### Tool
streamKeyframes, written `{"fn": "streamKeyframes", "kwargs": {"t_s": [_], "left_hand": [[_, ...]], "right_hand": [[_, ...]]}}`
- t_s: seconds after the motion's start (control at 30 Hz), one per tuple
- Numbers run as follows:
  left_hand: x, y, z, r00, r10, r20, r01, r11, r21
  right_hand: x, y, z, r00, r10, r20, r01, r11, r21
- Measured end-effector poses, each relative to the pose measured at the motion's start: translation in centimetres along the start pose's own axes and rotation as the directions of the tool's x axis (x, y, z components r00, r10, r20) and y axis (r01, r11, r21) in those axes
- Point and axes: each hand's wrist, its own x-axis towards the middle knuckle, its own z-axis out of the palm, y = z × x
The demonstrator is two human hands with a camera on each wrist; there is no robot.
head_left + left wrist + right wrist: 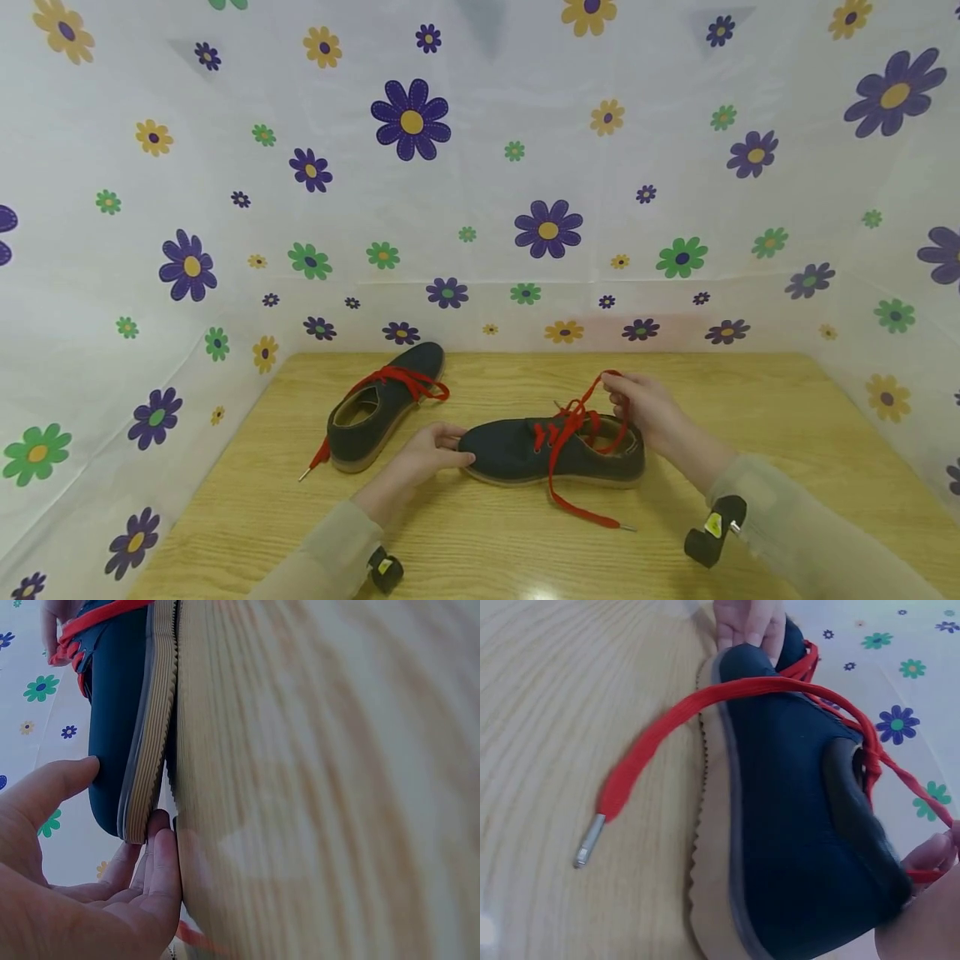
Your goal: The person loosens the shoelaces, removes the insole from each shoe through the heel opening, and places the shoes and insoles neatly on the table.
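A dark navy shoe (510, 450) with a tan sole lies across the middle of the table, toe to the left. My left hand (426, 458) grips its toe; in the left wrist view the thumb (71, 780) presses the upper and the fingers (161, 862) reach under the sole's front edge. Above the heel opening, my right hand (643, 408) pinches a red shoelace (592, 385), pulled up from the knot over the laces. The lace's other end hangs over the shoe's near side, its metal tip (589, 841) on the table.
A matching shoe (382, 408) with red laces stands at the left, toe pointing away; one lace end trails on the wood. Behind the wooden table (750, 400) hangs a white flower-print sheet (480, 192), which also runs along both sides.
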Motion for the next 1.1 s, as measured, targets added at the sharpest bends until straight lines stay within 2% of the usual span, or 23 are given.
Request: {"fn": "streamKeyframes", "kwargs": {"t_s": [0.2,0.37,0.57,0.7,0.8,0.93,1.1], "left_hand": [[0.0,0.0,0.0,1.0,0.0,0.003,0.0,1.0,-0.005],[0.0,-0.1,-0.1,1.0,-0.004,-0.001,0.004,1.0,0.004],[0.0,0.0,-0.1,1.0,-0.008,0.004,0.008,1.0,0.003],[0.0,0.0,0.0,1.0,-0.013,0.015,0.013,1.0,0.005],[0.0,0.0,0.0,1.0,-0.013,0.018,0.013,1.0,0.002],[0.0,0.0,0.0,1.0,-0.011,0.014,0.011,1.0,-0.004],[-0.1,0.0,0.0,1.0,-0.012,0.008,0.012,1.0,0.004]], "right_hand": [[0.1,-1.3,-0.6,0.999,-0.041,0.036,0.038,0.997,0.068],[0.2,-2.5,-1.2,0.995,-0.099,0.031,0.098,0.994,0.048],[0.0,-4.3,-1.8,0.991,-0.134,0.001,0.133,0.99,0.054],[-0.2,-5.7,-2.4,0.983,-0.181,0.01,0.181,0.983,0.017],[-0.3,-6.3,-2.8,0.977,-0.211,0.004,0.211,0.976,-0.053],[-0.3,-6.3,-3.1,0.983,-0.182,0.02,0.183,0.973,-0.143],[-0.3,-5.3,-3.1,0.985,-0.161,0.057,0.168,0.975,-0.143]]}}
